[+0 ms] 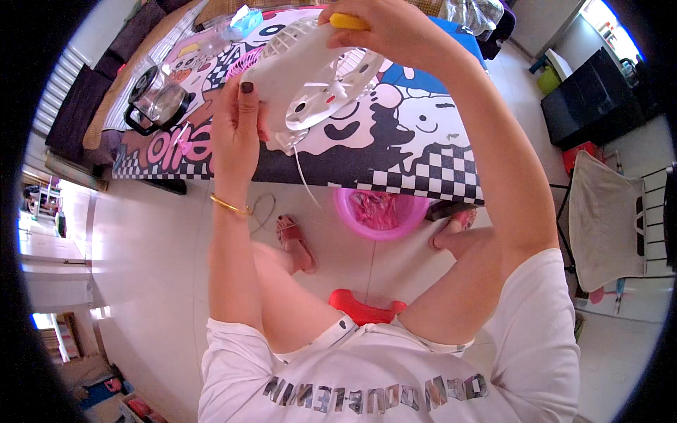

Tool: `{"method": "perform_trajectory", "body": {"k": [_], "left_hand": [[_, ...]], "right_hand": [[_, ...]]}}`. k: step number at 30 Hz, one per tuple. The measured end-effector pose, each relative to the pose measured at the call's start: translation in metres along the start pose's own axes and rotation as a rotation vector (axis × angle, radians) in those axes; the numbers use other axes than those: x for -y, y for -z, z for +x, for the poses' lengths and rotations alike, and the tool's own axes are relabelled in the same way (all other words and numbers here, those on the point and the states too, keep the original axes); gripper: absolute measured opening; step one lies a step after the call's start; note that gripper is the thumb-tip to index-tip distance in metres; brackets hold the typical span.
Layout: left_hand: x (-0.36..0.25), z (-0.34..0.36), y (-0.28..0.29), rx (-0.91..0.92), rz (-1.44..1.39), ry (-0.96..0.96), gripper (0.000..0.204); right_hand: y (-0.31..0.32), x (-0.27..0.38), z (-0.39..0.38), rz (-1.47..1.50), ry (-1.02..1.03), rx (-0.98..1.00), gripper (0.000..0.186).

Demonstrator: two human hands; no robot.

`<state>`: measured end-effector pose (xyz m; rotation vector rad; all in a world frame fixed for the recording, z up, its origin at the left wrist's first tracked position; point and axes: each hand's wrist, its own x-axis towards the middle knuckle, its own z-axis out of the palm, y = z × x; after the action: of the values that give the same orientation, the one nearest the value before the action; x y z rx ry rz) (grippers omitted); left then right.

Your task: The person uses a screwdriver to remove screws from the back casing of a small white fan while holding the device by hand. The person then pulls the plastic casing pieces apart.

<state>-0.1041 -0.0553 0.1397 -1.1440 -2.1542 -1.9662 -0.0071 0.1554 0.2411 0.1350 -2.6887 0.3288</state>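
A white plastic electric fan (293, 77) is held tilted above the table's near part, its hollow underside turned partly toward me. Small round dark feet and a white cord (305, 176) hanging down show on it. My left hand (243, 113) grips the fan's left side, thumb on the white shell. At the far upper end, my right hand (384, 28) is closed around a yellow handle-like piece (349, 22) and rests against the fan; its fingertips are partly hidden. Behind the fan, a pink round grille (245, 63) lies on the table.
The table has a cartoon-print cloth (423, 116). A glass kettle (156, 106) stands at its left, a blue tissue pack (245, 22) at the back. Below the near edge sits a pink basin (381, 229). A red stool (367, 307) is under me; a fabric chair (606, 218) stands right.
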Motion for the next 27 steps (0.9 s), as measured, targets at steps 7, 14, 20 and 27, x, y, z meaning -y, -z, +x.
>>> {"method": "perform_trajectory", "body": {"k": [7, 14, 20, 27], "left_hand": [[0.014, 0.013, -0.013, -0.189, 0.108, -0.4, 0.034], [0.023, 0.023, -0.03, -0.394, 0.234, -0.354, 0.035], [0.014, 0.03, -0.032, -0.411, 0.043, -0.132, 0.039], [0.005, 0.037, -0.038, -0.364, -0.048, -0.09, 0.042]], "right_hand": [[0.0, 0.002, 0.002, 0.065, -0.047, 0.0, 0.028], [-0.027, -0.022, -0.001, 0.15, 0.171, -0.238, 0.033], [-0.02, -0.011, -0.017, 0.281, -0.084, -0.186, 0.04], [-0.044, -0.031, -0.03, 0.084, 0.008, -0.491, 0.036]]}}
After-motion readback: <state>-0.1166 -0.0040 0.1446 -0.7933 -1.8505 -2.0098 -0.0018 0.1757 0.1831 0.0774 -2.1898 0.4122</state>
